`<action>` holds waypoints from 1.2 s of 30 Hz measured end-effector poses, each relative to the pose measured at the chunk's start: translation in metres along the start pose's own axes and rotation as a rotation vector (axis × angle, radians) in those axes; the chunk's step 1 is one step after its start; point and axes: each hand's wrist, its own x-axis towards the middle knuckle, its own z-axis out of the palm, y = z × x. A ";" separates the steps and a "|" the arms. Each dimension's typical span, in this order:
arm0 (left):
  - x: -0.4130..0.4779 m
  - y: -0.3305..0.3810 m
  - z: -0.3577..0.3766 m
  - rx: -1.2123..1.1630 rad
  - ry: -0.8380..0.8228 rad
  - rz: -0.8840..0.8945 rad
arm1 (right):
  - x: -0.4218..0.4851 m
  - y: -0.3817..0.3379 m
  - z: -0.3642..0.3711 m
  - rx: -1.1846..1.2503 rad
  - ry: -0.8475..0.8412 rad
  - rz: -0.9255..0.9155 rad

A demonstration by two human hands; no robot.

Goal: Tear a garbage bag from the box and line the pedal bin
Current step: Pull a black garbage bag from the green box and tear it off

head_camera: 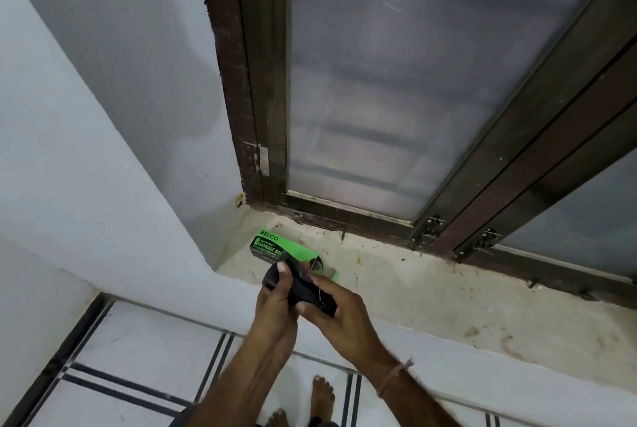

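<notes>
- Green-and-black garbage bag box [272,247] lies on the dusty window sill [431,292].
- Left hand [275,295] and right hand [331,306] both pinch a folded black bag roll [306,292] just before it.

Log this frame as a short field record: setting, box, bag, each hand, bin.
setting: window ledge below a frosted window
box: green garbage bag box lying on the ledge, near the corner
bag: black garbage bag roll held just in front of the box
left hand: gripping the roll's left end
right hand: gripping the roll's right end
pedal bin: not in view
</notes>
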 end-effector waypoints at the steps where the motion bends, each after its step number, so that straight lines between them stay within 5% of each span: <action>1: 0.000 0.000 0.001 0.047 -0.028 -0.016 | -0.001 0.002 -0.002 0.013 0.033 -0.019; 4: 0.013 0.006 -0.001 0.494 -0.005 0.179 | -0.001 0.006 -0.020 0.232 0.142 0.031; 7: 0.054 0.023 -0.024 1.453 0.072 0.698 | 0.001 0.012 -0.042 0.342 0.214 0.124; 11: 0.094 0.037 -0.040 2.088 -0.140 0.603 | 0.010 0.022 -0.054 0.320 0.223 0.184; 19: 0.097 0.046 -0.032 1.905 -0.125 0.751 | 0.018 0.021 -0.061 0.231 0.311 0.184; 23: 0.093 0.053 -0.030 1.768 -0.062 0.735 | 0.015 0.015 -0.073 0.167 0.173 0.158; 29: 0.087 0.061 -0.023 1.790 -0.105 0.780 | 0.014 0.011 -0.086 -0.033 0.052 0.069; 36: 0.074 0.064 -0.014 1.819 -0.187 0.860 | 0.013 0.008 -0.094 0.009 0.142 -0.005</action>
